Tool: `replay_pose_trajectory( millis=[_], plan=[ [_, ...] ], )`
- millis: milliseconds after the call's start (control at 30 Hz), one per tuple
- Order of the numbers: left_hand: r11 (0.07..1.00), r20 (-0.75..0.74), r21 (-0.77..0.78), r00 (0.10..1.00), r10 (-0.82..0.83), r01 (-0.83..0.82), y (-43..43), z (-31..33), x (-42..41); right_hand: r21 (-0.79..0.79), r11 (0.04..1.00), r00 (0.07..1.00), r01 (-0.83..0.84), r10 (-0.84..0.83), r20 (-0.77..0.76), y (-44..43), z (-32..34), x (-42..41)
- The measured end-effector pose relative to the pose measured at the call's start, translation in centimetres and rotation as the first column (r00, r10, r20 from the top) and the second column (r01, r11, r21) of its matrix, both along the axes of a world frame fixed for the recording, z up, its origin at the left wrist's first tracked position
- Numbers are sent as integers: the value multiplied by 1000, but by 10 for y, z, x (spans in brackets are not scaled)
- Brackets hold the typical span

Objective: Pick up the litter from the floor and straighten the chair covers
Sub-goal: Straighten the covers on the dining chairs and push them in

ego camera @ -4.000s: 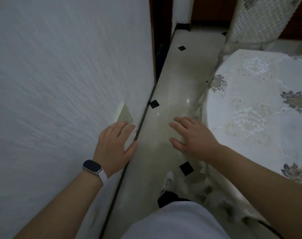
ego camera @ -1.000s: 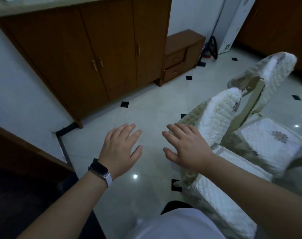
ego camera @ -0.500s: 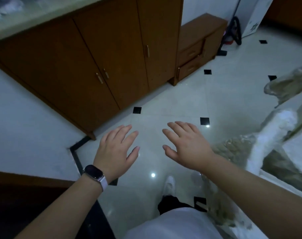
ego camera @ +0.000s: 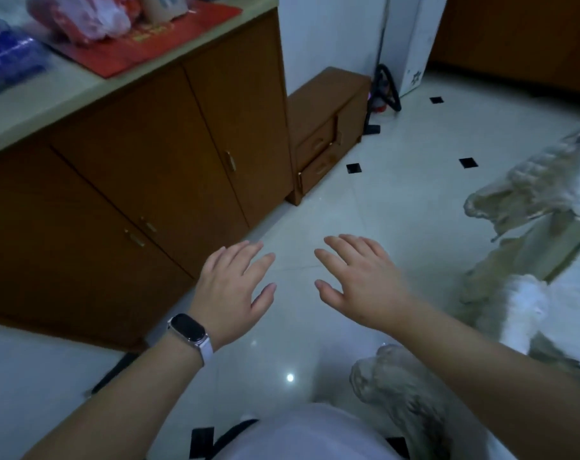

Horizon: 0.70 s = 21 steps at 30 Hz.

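- I read the room as dim, with a cool bluish cast over the glossy pale tiled floor (ego camera: 398, 200).
- One small bright glare dot sits on that floor between the forearms, and I take it for a ceiling light reflected.
- The brown wooden cabinet (ego camera: 149, 167) looks dark and flat to me, deepest in shadow at its lower left.
- Blur smears the red plastic bag (ego camera: 83, 14) on the countertop and the white quilted chair cover (ego camera: 547, 180) at the right edge.
- The left hand (ego camera: 230, 293) and right hand (ego camera: 364, 287) are my sharpest, most evenly lit areas.
- Wide-angle distortion bends the cabinet's lines towards the frame edges.
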<state>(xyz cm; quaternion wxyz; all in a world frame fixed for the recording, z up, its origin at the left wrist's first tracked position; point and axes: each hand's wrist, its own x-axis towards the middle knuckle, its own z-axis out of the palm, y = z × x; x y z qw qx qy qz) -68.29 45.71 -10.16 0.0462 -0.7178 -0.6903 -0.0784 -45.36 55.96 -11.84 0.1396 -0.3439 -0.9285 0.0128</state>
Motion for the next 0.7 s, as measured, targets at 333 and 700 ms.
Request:
replay_pose_trajectory(
  millis=[333, 700],
  plan=[
    [878, 77, 153, 880, -469, 454, 170, -16, -16, 58, 909, 910, 412, -414, 12, 65, -5, 19],
    [504, 196, 199, 470, -861, 840, 328, -25, 11, 59, 465, 451, 883, -878, 160, 59, 16, -12]
  ],
)
